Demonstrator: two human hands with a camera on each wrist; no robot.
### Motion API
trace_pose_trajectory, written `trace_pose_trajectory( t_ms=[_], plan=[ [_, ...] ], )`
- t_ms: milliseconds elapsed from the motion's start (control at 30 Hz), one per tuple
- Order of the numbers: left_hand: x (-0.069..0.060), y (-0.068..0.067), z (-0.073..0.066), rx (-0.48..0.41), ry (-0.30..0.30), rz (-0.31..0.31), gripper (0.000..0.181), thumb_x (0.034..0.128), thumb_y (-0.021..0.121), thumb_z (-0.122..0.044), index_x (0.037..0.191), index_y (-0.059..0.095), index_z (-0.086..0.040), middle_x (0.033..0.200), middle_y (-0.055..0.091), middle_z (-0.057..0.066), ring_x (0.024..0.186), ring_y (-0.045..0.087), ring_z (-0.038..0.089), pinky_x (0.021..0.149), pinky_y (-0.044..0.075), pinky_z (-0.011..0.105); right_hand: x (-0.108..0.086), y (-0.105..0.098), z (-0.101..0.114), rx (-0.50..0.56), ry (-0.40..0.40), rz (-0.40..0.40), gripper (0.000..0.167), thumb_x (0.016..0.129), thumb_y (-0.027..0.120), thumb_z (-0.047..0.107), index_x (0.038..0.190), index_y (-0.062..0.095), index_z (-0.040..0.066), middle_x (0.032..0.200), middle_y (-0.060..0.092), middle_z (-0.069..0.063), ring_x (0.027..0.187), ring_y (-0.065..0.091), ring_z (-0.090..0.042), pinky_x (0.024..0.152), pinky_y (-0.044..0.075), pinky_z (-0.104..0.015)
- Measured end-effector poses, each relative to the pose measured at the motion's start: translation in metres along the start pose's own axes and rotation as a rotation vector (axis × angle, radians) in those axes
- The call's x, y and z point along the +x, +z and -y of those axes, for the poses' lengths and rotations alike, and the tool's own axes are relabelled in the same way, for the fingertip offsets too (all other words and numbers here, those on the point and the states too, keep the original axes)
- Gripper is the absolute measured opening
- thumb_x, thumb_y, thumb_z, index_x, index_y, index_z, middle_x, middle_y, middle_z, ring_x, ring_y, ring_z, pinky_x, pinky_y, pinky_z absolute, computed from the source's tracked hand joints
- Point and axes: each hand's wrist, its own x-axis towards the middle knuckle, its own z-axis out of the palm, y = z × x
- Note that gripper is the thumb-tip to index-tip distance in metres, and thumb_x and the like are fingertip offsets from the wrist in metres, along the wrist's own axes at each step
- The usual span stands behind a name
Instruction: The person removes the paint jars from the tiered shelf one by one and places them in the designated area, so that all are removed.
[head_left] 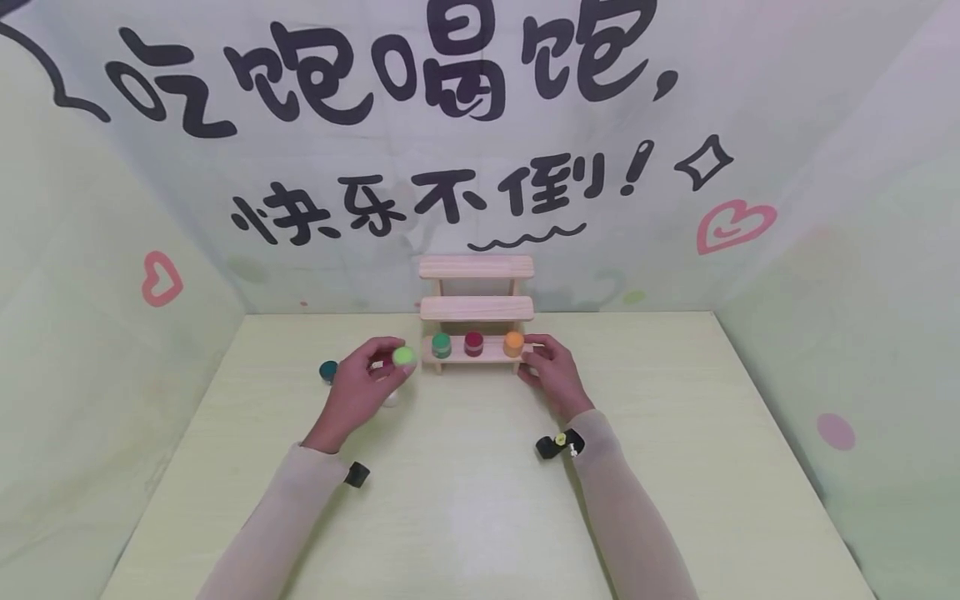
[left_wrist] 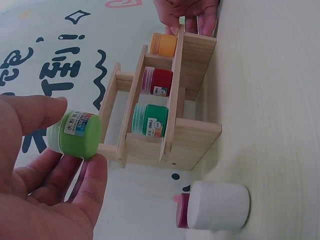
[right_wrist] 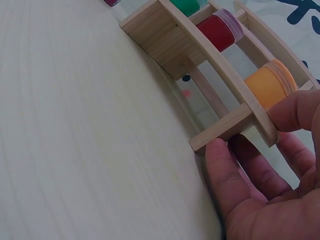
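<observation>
A light green paint jar (head_left: 404,357) is pinched between the thumb and fingers of my left hand (head_left: 358,392), held up just left of the stand. The three-tier wooden stand (head_left: 477,308) carries a green jar (head_left: 441,346), a red jar (head_left: 474,344) and an orange jar (head_left: 513,344) in a row on its lowest step. At that step's right end, my right hand (head_left: 557,379) grips the stand, thumb above beside the orange jar and fingers (right_wrist: 225,167) lower against the side leg. The two upper steps bear nothing.
Left of the stand, partly behind my left hand, are a dark teal jar (head_left: 327,372), a white jar (left_wrist: 218,206) and a magenta jar (left_wrist: 183,211). A printed cloth backdrop (head_left: 480,167) rises behind the pale table (head_left: 480,500), with cloth walls at both sides.
</observation>
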Motion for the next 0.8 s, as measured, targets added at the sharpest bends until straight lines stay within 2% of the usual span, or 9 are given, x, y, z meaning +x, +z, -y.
trace_pose_trajectory(
  t_ms=[300, 467, 600, 800],
  plan=[
    [-0.014, -0.025, 0.02, -0.02, 0.02, -0.047, 0.052, 0.0965, 0.08, -0.035, 0.139, 0.062, -0.011, 0.133, 0.066, 0.011, 0.121, 0.068, 0.03, 0.091, 0.058, 0.012, -0.001, 0.0, 0.002, 0.0, 0.004, -0.002, 0.038, 0.102, 0.063, 0.008, 0.139, 0.062, 0.014, 0.127, 0.062, -0.015, 0.113, 0.067, -0.023, 0.094, 0.064, -0.033],
    [-0.022, -0.039, 0.033, -0.003, -0.015, -0.091, 0.052, 0.0966, 0.079, -0.038, 0.14, 0.062, -0.014, 0.136, 0.066, 0.006, 0.122, 0.066, 0.024, 0.093, 0.056, 0.009, 0.0, 0.0, 0.001, -0.004, -0.006, -0.001, 0.038, 0.101, 0.063, 0.007, 0.139, 0.063, 0.014, 0.125, 0.062, -0.015, 0.111, 0.068, -0.023, 0.093, 0.065, -0.032],
    [-0.028, -0.049, 0.043, 0.024, -0.048, -0.123, 0.055, 0.0967, 0.078, -0.04, 0.142, 0.061, -0.015, 0.136, 0.065, 0.007, 0.121, 0.065, 0.019, 0.093, 0.055, 0.008, -0.001, 0.001, 0.001, -0.007, -0.01, -0.005, 0.038, 0.101, 0.063, 0.007, 0.139, 0.063, 0.014, 0.123, 0.062, -0.015, 0.11, 0.068, -0.022, 0.092, 0.065, -0.032],
    [-0.038, -0.062, 0.057, 0.039, -0.118, -0.161, 0.061, 0.0962, 0.077, -0.047, 0.144, 0.059, -0.015, 0.142, 0.063, 0.007, 0.124, 0.067, 0.023, 0.089, 0.057, 0.009, 0.001, 0.001, 0.0, -0.009, -0.013, -0.004, 0.038, 0.101, 0.063, 0.007, 0.139, 0.062, 0.013, 0.122, 0.062, -0.014, 0.109, 0.068, -0.022, 0.093, 0.065, -0.033]
  ],
)
